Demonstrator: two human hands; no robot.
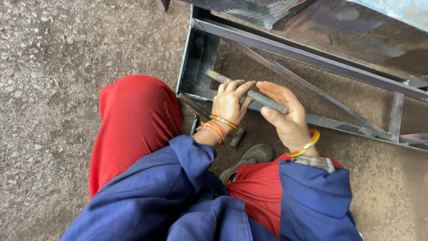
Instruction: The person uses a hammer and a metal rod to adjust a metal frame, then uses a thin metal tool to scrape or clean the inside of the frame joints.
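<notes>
My left hand [229, 103] and my right hand [285, 117] together hold a grey metal rod or chisel [258, 97]. The rod slants up and to the left, and its flat tip [209, 73] rests inside the corner of a dark steel frame [307, 56] lying on the ground. My left fingers wrap over the rod's middle. My right thumb and fingers pinch its near end. Both wrists carry coloured bangles. A hammer [237, 137] lies on the ground just below my left wrist.
I squat on a rough concrete floor [53, 67] in red trousers [133, 120] and blue sleeves. A dark shoe [249, 158] shows between my knees. Sheet metal [356, 31] leans above the frame, whose bars run diagonally to the right.
</notes>
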